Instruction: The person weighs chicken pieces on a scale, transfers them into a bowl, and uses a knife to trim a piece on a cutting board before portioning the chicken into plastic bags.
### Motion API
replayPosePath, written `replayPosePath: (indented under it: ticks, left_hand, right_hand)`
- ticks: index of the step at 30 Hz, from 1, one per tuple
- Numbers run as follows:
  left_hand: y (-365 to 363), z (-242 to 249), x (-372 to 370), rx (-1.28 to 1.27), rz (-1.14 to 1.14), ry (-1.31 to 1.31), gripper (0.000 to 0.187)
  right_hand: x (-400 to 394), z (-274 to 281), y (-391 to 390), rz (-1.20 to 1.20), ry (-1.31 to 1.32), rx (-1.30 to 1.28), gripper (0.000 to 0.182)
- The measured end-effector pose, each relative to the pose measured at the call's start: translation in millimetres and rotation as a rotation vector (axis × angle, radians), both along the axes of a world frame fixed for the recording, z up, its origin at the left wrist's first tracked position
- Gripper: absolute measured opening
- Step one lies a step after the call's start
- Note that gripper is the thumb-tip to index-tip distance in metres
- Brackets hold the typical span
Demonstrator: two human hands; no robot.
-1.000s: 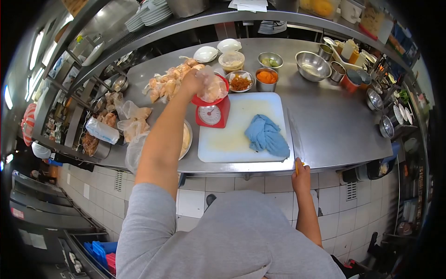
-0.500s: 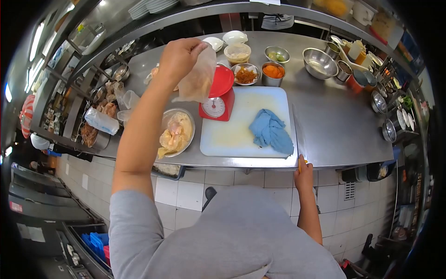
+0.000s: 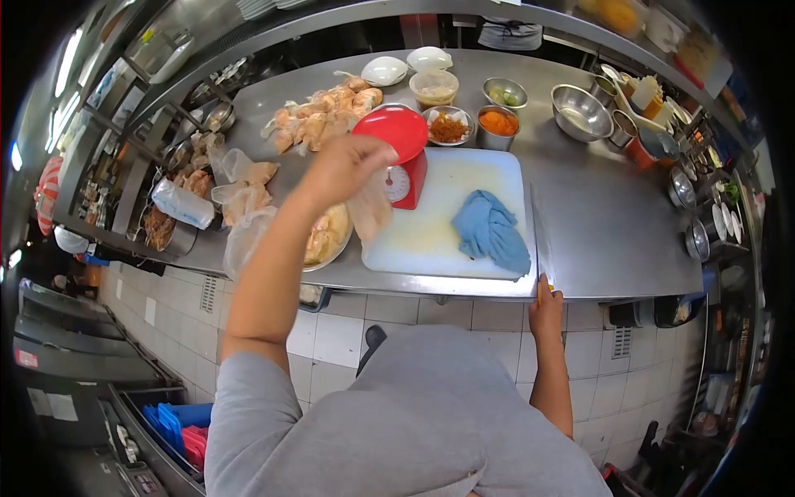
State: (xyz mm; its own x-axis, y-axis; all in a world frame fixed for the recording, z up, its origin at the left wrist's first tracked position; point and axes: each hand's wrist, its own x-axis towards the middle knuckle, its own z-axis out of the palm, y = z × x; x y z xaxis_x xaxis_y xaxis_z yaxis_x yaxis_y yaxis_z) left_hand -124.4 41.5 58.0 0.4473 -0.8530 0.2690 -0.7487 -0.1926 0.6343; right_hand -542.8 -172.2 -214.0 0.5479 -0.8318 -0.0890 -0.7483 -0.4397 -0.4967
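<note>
"Where's the plastic bag (image 3: 372, 217)?"

"Hanging under the left hand (image 3: 352, 168), just over the near-left side of the cutting board (image 3: 414, 242). It's blurred, so I can't make out what's inside."

"And those fingers?"

"Bunched together, pinching the bag near its top."

"What's right around it?"

"The red scale (image 3: 411, 185) is just behind, on the board's far-left corner, its round pan tipped up to my eye. To the left there's a metal bowl (image 3: 338, 258) holding pale, raw-looking meat (image 3: 325, 238), partly hidden by the forearm."

"The right hand (image 3: 546, 316)?"

"Down at the counter's near edge, fingers wrapped around the yellow handle of a knife (image 3: 539, 236). The blade points away, just beside the board's right edge. The crumpled blue cloth (image 3: 492, 232) is on the board, near that side."

"Further out?"

"A heap of bagged meat portions (image 3: 319, 118) beyond the left hand. Behind the scale, a bowl of browned bits (image 3: 448, 128) and a metal tin (image 3: 498, 142) of something orange. Farther right, a wide steel bowl (image 3: 582, 114)."
</note>
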Motion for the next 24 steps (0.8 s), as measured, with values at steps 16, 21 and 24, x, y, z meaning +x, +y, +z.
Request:
replayPosePath:
  ticks: [16, 21, 24]
  left_hand:
    - [55, 30, 107, -0.403, 0.546, -0.448, 0.021]
    - [66, -9, 159, -0.499, 0.625, -0.401, 0.029]
    - [78, -73, 200, -0.266, 0.602, -0.202, 0.032]
  right_hand:
    - [45, -1, 6, -0.095, 0.172, -0.399, 0.066]
    - [61, -1, 43, -0.077, 0.126, -0.427, 0.073]
    - [72, 8, 62, -0.122, 0.149, -0.373, 0.073]
